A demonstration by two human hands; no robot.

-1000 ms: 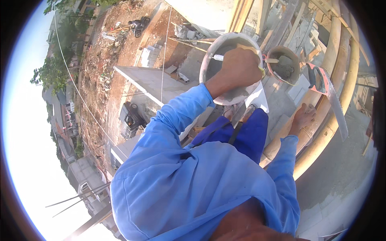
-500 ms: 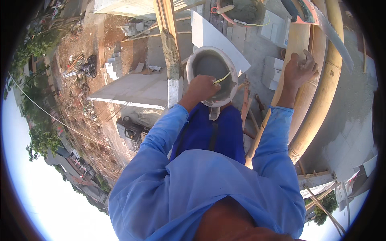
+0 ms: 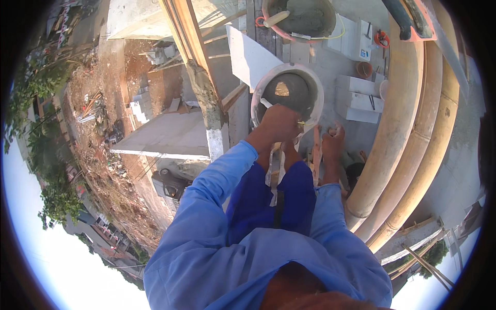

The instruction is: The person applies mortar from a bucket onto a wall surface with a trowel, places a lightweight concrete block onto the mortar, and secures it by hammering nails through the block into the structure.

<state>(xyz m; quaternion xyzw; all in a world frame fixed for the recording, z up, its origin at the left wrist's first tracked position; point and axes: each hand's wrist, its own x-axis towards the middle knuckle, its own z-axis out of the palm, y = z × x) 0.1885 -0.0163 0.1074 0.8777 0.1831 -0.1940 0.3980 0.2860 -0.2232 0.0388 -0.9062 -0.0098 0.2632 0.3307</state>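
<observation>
My left hand (image 3: 281,123) is closed around the handle (image 3: 266,103) of a pale, mortar-smeared bucket (image 3: 319,98). A yellow strand of the handle shows past my knuckles. Inside the bucket lies smooth grey mortar (image 3: 297,101) with a bright sunlit patch. The bucket is in front of my legs; whether it hangs or rests on something I cannot tell. Beside its lower right rim, my right hand (image 3: 333,140) is raised with loosely bent fingers, a little apart, and I see nothing in them.
Thick bamboo poles (image 3: 395,119) rise on my right, with a handsaw (image 3: 449,57) above them. Ahead stands a larger tub (image 3: 294,36) of mortar. Pale blocks (image 3: 356,106) lie to its right. On the left, a mortar-coated post (image 3: 204,98) stands beside a concrete ledge (image 3: 165,137) and a drop.
My left hand has moved right, the bucket handle still in it. My right hand has come off the bamboo side toward the bucket, its fingers now more bent. The view has shifted.
</observation>
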